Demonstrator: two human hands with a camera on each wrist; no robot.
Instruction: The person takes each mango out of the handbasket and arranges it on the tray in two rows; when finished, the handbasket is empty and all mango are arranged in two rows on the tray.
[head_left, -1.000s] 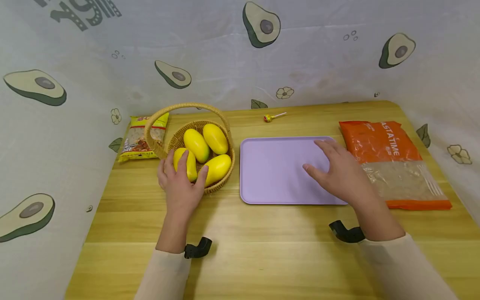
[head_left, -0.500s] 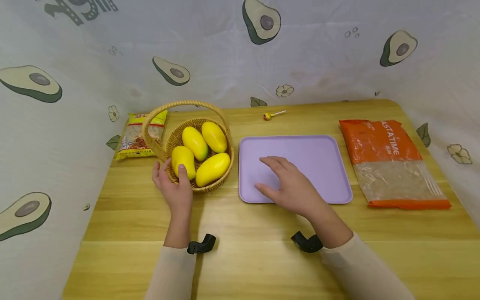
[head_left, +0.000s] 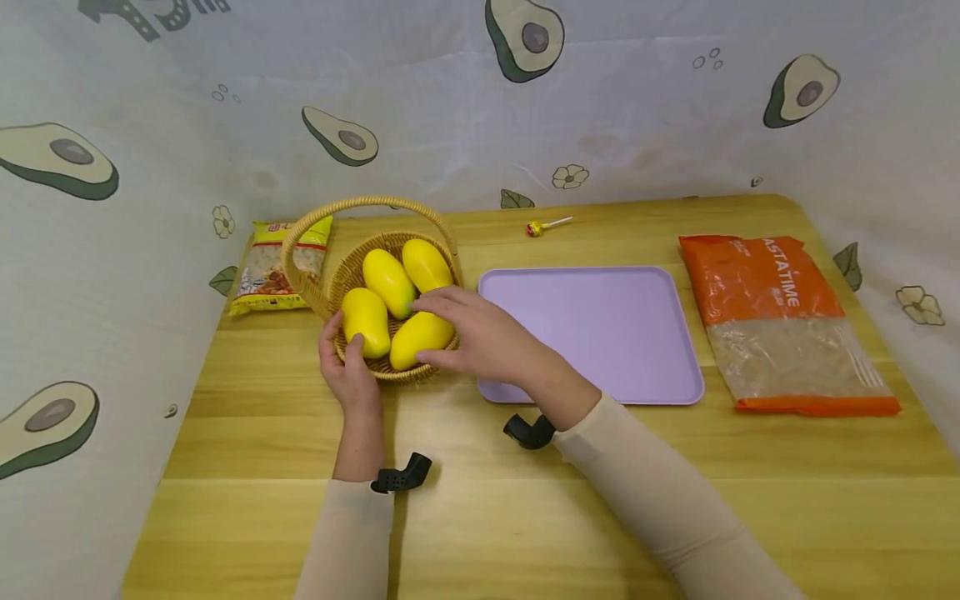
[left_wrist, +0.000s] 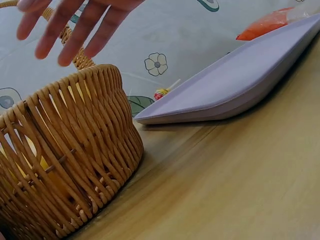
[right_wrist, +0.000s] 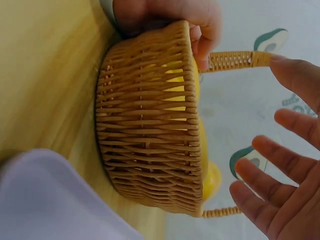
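Clock face: centred on the wicker basket [right_wrist: 150, 117], twelve pointing away from the person, across the wooden table [head_left: 480, 508].
Yellow packet: the printed packet [head_left: 266, 268] lies flat at ten o'clock, partly behind the basket's arched handle [head_left: 371, 202].
Left hand: the left hand [head_left: 349, 373] grips the basket's rim between seven and eight o'clock, fingers along the outer wall, thumb over the edge; whether the thumb touches the fruit cannot be told.
Basket: upright on the table, its handle rising above the rim.
Mangoes: four yellow mangoes lie inside, namely the left mango [head_left: 364, 321] at eight o'clock, the rear mango [head_left: 386, 279] at eleven, the far-right mango [head_left: 426, 262] at one, and the near-right mango [head_left: 416, 340] between four and five.
Right hand: the right hand [head_left: 480, 337] reaches in from three to four o'clock, fingers spread, apart from the rim and above the near-right mango.
Lollipop: the lollipop [head_left: 535, 228] lies at two o'clock, stick pointing right.
Tray: the lilac tray [head_left: 600, 333] lies flat at three o'clock, just beside the basket.
Orange bag: the orange-and-clear bag [head_left: 780, 321] lies farther out at three o'clock, beyond the tray.
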